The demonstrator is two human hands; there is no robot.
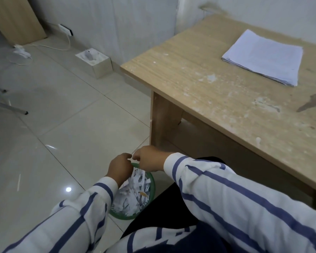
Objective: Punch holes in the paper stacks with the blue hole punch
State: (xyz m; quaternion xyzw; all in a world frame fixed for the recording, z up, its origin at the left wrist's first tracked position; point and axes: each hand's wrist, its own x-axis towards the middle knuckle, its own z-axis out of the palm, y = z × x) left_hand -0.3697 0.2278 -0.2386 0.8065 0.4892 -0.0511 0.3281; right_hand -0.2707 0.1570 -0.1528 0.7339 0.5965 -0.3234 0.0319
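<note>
A stack of white paper [263, 57] lies flat on the far right part of the wooden table [208, 99]. The blue hole punch is not in view. Both hands are down to the left of the table, over a green waste basket [150, 193] full of shredded paper scraps [133, 196]. My left hand [119, 167] and my right hand [150, 159] nearly touch at the fingertips, with the fingers curled and pinched. I cannot tell what, if anything, they hold. Striped sleeves cover both arms.
The basket stands on the tiled floor by the table's near leg [162, 121]. A white tissue box [94, 64] sits by the wall. A power strip [66, 30] with a cable, a leaning wooden board [16, 17] and metal chair legs [7, 105] are at the left.
</note>
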